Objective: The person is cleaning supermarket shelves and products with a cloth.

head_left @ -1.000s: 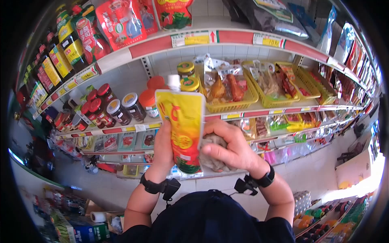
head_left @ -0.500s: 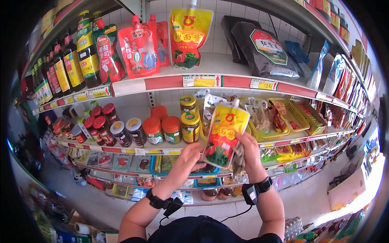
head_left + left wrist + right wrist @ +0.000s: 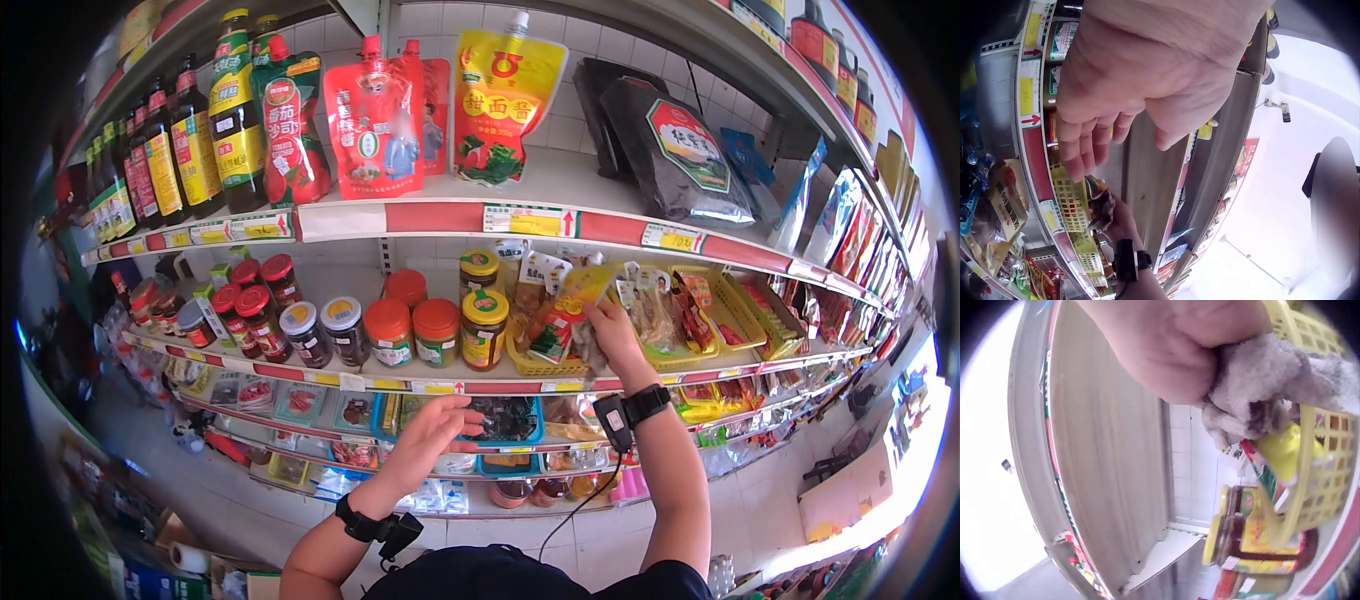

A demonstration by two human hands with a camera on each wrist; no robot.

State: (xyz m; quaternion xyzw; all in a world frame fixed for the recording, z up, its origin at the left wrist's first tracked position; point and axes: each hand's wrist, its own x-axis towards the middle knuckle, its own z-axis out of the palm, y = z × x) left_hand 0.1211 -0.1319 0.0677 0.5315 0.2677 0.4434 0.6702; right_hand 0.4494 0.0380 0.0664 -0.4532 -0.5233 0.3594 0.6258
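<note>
My right hand (image 3: 618, 338) grips a yellow-and-red spouted sauce pouch (image 3: 572, 308) together with a crumpled grey cloth (image 3: 1260, 375). The pouch tilts over the yellow plastic basket (image 3: 545, 368) on the middle shelf, overlapping the packets in it. In the right wrist view the cloth hangs below the palm, and the pouch's lower part (image 3: 1272, 464) shows at the basket's rim. Lower and to the left, my left hand (image 3: 425, 440) holds nothing; its fingers are relaxed in front of a lower shelf with a blue tray (image 3: 535, 418).
Left of the basket stand jars with yellow lids (image 3: 484, 330) and red lids (image 3: 388, 335). Above, the upper shelf bears a matching yellow pouch (image 3: 505, 105), red pouches (image 3: 375, 125), bottles (image 3: 235, 120) and dark bags (image 3: 680, 150). More yellow baskets (image 3: 735, 318) continue rightward.
The pouch was upright between both hands; now my right hand alone holds it, with the cloth, farther right at the basket. My left hand has let go and dropped lower left.
</note>
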